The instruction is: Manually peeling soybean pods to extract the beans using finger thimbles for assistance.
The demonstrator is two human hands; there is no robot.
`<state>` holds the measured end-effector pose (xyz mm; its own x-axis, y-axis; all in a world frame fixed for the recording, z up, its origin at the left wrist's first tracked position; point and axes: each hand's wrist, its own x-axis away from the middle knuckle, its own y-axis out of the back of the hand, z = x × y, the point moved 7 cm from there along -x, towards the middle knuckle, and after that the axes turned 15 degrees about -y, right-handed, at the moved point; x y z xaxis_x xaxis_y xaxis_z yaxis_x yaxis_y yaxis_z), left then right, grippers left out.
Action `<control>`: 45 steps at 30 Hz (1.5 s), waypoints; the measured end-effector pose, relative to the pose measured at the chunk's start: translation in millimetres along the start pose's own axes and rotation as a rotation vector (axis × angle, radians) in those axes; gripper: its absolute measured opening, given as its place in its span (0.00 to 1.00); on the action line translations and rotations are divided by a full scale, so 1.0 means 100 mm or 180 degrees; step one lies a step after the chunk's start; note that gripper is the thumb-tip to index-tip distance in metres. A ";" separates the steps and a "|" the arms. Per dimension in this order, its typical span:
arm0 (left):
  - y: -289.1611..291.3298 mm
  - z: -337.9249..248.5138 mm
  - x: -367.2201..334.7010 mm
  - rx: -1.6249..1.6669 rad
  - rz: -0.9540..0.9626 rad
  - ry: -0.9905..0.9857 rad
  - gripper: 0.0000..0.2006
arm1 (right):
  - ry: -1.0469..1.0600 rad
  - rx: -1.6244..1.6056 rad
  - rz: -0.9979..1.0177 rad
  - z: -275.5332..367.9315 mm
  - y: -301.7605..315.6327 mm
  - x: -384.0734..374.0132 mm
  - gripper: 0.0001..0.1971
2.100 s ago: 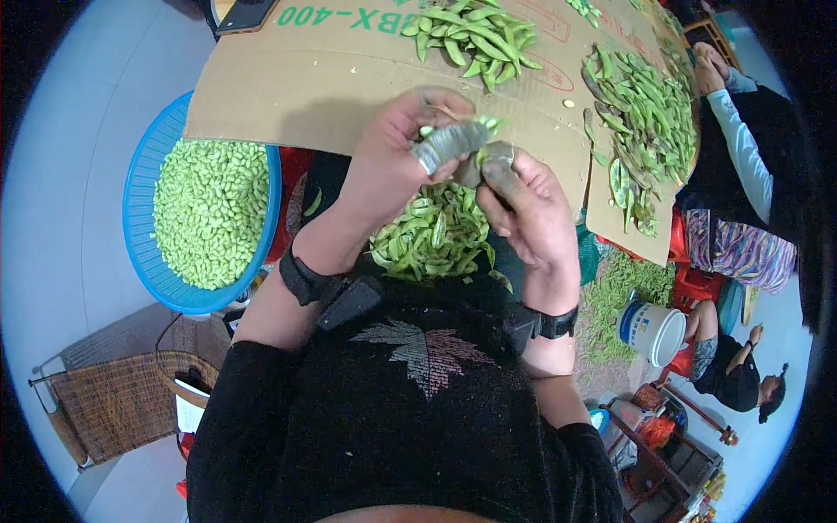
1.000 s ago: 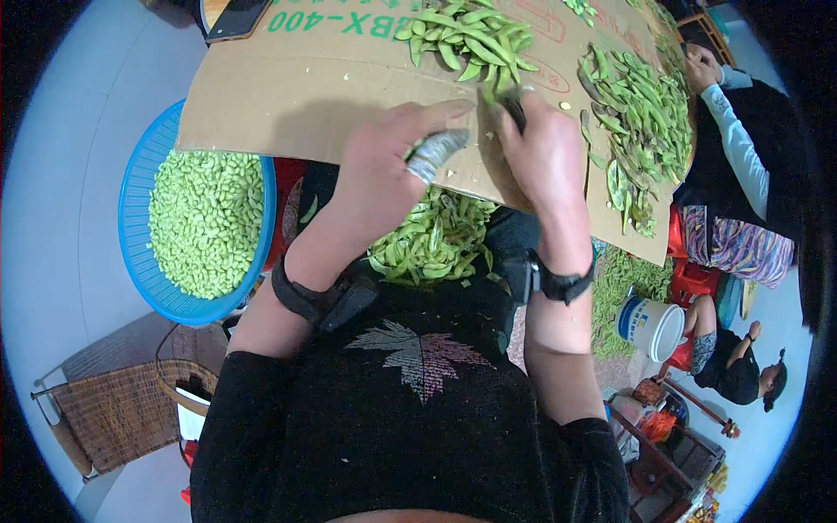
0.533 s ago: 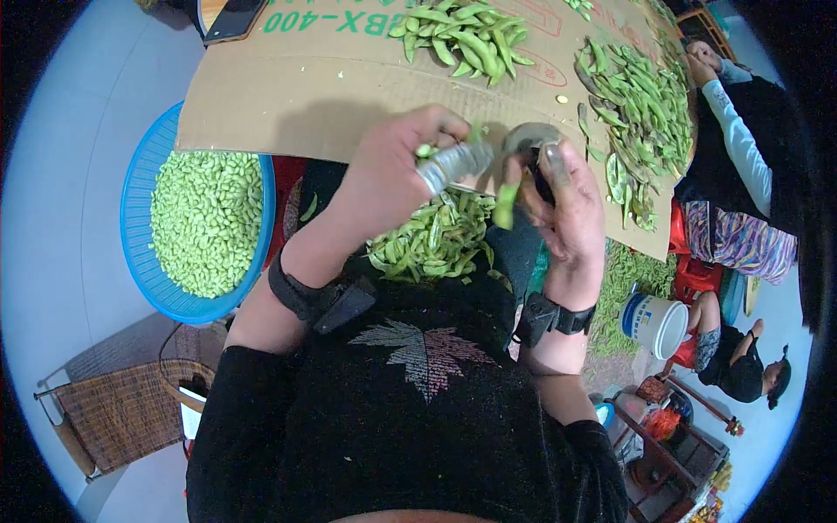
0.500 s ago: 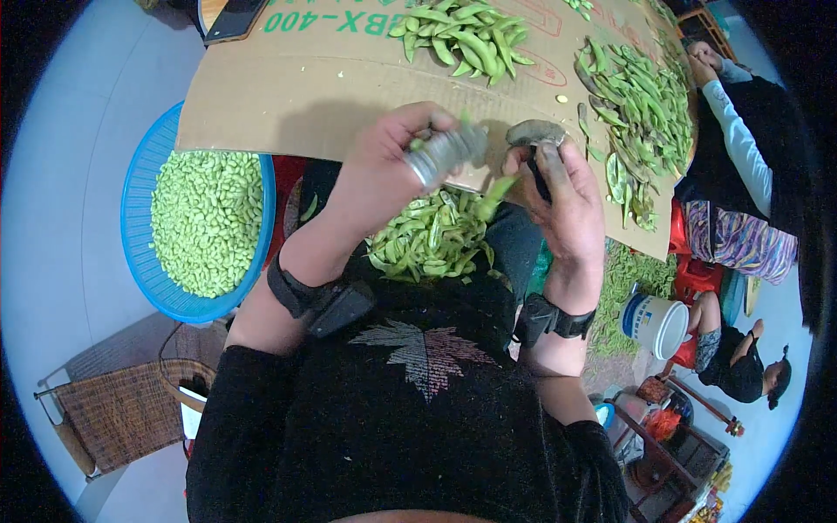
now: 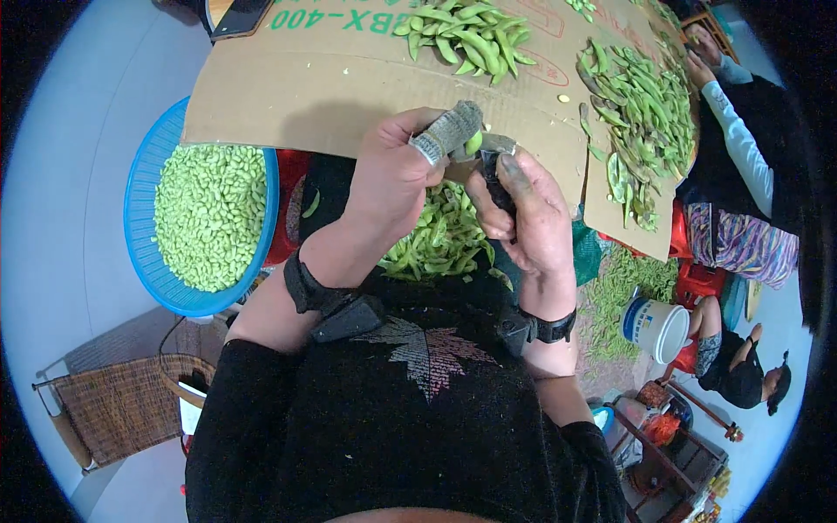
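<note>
Both hands meet over the near edge of the cardboard. My left hand [image 5: 392, 170], a grey knitted cover on one finger, is closed on a green bean pod [image 5: 473, 142], mostly hidden by the fingers. My right hand [image 5: 532, 205] is closed around a small black tool [image 5: 495, 181] whose working end I cannot make out. It also wears a grey finger cover, and its fingertips are against the pod. Below them, a heap of opened green pods [image 5: 436, 235] lies in my lap.
On the cardboard [image 5: 288, 105] lie a small pile of pods [image 5: 471, 35], a larger pile [image 5: 641, 113] and a dark phone-like slab [image 5: 240, 17]. A blue basket [image 5: 131, 218] of shelled beans stands left. At right are another person [image 5: 741, 139], a white bucket [image 5: 658, 329] and pods on the floor.
My hands were apart and have come together, the right moving left. A blurred green piece below the right hand is gone from there. A fresh green pod shows between the fingers.
</note>
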<state>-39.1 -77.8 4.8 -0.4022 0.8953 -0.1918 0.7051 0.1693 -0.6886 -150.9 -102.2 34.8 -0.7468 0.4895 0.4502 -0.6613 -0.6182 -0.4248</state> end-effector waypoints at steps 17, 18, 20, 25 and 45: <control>-0.20 0.08 0.00 0.1090 0.0341 0.0689 0.08 | 0.0080 -0.0265 -0.0265 -0.10 0.07 -0.08 0.07; -0.19 0.06 -0.02 0.0244 0.0399 0.0396 0.07 | 0.0640 0.0574 -0.0952 0.01 0.10 -0.03 0.06; -0.15 0.02 -0.03 -0.0611 0.0452 0.0023 0.09 | 0.0839 0.0908 -0.1179 0.03 0.11 -0.02 0.05; -0.02 -0.02 -0.04 -0.0182 0.0374 -0.0035 0.12 | 0.0132 -0.0456 -0.0326 0.02 0.12 -0.09 0.07; 0.02 -0.14 0.01 -0.0240 0.0427 0.0702 0.21 | -0.0105 -0.0255 -0.0315 0.27 0.25 -0.27 0.06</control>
<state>-30.7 -70.7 13.0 -0.1710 0.9785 -0.1151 0.7884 0.0658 -0.6117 -145.4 -147.1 33.5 -0.6757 0.5244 0.5180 -0.7362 -0.5161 -0.4379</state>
